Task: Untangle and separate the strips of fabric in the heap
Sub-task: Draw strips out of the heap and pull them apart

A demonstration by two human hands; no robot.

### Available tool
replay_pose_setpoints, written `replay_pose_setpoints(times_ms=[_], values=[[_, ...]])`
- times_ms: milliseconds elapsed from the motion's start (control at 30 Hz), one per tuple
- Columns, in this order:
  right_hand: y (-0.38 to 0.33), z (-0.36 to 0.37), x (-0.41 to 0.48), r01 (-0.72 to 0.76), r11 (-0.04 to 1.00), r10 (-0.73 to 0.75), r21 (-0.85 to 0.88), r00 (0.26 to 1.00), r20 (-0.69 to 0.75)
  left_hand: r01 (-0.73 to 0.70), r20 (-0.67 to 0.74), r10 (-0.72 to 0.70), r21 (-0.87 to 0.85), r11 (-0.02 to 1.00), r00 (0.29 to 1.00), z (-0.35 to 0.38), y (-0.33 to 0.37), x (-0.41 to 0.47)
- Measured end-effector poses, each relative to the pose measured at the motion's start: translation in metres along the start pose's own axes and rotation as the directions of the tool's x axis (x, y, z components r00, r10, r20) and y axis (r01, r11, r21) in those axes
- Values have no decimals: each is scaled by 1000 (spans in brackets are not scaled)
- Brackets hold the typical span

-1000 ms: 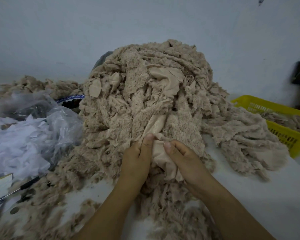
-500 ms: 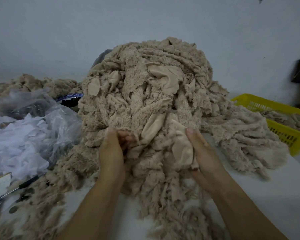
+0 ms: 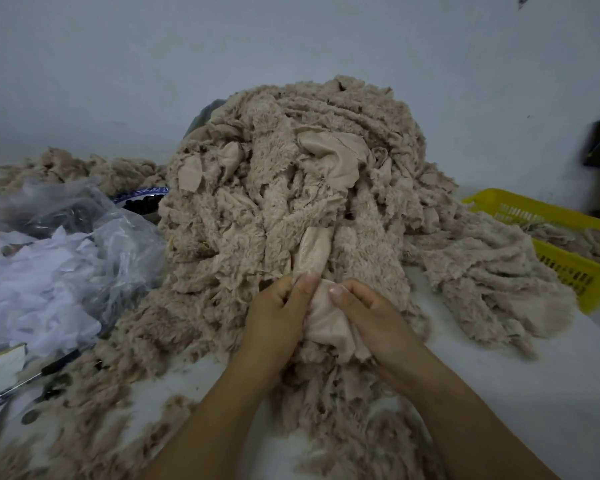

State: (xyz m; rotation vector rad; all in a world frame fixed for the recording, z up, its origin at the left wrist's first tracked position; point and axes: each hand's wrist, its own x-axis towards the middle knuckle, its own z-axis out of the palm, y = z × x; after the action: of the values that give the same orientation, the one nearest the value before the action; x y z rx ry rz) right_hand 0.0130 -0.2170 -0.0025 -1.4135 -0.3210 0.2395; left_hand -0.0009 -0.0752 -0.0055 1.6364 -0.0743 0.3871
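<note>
A tall heap of beige fluffy fabric strips fills the middle of the white table. At its near foot, a strip with its smooth backing turned up runs down out of the pile. My left hand pinches this strip with the thumb on top. My right hand grips the same strip just beside it, thumb pressed on the backing. The two thumbs almost touch. More strips trail down between my forearms towards me.
A clear plastic bag with white scraps lies at the left. A pen and a card lie at the near left. A yellow basket holding strips stands at the right. A separate bundle of strips lies beside it.
Half a second ago my hands were spread apart in the heap's foot. They have come together again on the smooth-backed strip, thumbs side by side.
</note>
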Motion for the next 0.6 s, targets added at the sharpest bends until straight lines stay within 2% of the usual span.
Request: replay_pose_setpoints(times_ms=[100,167,267,333,400,467,500,567,600], values=[[-1,-2,0,10,992,-11,123,1000,4,74,0,-74,-71,995,997,-2,2,1],[0,0,0,9,987,-10,158,1000,4,112,-49,-119,-128,985,992,-4,1,2],[-3,-8,3,20,944,9,328,996,-87,134,-147,-166,-207,969,975,-10,4,5],[-9,-24,6,66,884,-2,463,991,-137,113,-213,-156,-201,973,964,-19,5,10],[-15,-35,7,79,850,3,521,988,-154,76,-223,-104,-129,989,969,-23,2,12],[-14,-35,8,54,830,14,555,993,-118,24,-114,-28,-41,999,993,-17,-1,11],[-13,-31,7,37,823,9,566,997,-78,-12,-12,12,-10,1000,1000,-12,-2,9],[-10,-23,6,-7,810,16,587,1000,-10,-11,218,1,45,999,976,-1,-4,2],[-10,-20,6,-31,801,31,597,999,11,-4,280,-25,102,995,960,3,-4,-1]])
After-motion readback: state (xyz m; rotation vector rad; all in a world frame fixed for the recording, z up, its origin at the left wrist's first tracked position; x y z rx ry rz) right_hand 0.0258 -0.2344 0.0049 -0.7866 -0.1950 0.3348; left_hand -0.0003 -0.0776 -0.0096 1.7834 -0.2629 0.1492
